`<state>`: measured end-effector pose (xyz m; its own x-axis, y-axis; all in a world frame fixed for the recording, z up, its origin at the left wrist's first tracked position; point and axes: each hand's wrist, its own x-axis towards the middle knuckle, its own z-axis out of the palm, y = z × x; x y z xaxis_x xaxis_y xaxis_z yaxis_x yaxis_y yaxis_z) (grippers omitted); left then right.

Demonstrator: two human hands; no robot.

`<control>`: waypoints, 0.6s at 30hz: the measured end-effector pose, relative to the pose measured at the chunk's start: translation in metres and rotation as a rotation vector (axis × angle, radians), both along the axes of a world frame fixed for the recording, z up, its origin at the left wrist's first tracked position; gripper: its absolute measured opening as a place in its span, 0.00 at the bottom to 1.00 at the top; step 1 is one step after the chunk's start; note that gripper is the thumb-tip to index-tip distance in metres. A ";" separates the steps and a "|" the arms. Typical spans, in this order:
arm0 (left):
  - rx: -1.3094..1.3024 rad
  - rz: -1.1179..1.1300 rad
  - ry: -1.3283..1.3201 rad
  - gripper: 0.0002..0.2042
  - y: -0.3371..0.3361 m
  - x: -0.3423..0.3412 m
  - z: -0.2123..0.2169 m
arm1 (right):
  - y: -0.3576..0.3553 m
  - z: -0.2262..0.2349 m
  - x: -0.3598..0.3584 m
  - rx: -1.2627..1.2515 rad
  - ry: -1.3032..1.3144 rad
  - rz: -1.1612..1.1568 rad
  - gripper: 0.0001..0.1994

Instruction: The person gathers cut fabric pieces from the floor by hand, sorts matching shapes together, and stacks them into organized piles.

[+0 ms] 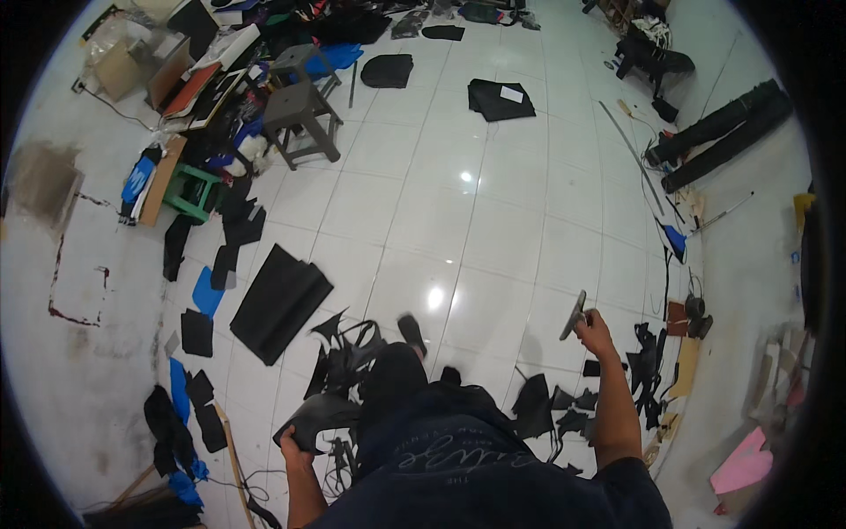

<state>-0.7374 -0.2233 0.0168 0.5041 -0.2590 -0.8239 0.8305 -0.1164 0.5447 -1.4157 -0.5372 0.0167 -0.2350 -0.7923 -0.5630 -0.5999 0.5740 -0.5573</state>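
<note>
My left hand (296, 454) is closed on the edge of a dark, curved sheet piece (328, 416) beside my leg. Out to the right, my right hand (595, 335) grips a slim, grey, elongated tool (573, 316) above the tiles; its exact kind is not clear. Under the left side lie tangled black offcuts (352, 339), and a large folded black sheet (282, 304) rests farther left. More black scraps (534, 406) are spread on the floor below my right forearm.
Grey stools (301, 115) and a green stool (192, 189) stand at the far left by a cluttered pile. A folded black piece (500, 100) lies on the far tiles. Black rolls (723, 137) lean by the right wall, near a blue-headed broom (675, 242).
</note>
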 end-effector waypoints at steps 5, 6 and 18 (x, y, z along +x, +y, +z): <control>0.056 -0.033 0.089 0.19 -0.154 0.009 -0.033 | -0.109 -0.035 -0.004 -0.225 0.066 0.067 0.22; 0.016 -0.034 0.088 0.19 -0.171 0.013 -0.035 | -0.130 -0.010 0.026 -0.077 -0.090 -0.017 0.22; -0.142 -0.109 0.072 0.16 -0.613 0.066 -0.019 | -0.166 -0.024 0.041 0.601 -0.166 -0.629 0.22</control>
<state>-0.6714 -0.8360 -0.0023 0.4078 -0.4254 -0.8079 0.8545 -0.1341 0.5019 -1.3745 -0.7036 -0.0072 -0.4056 -0.1025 -0.9083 -0.0122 0.9942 -0.1068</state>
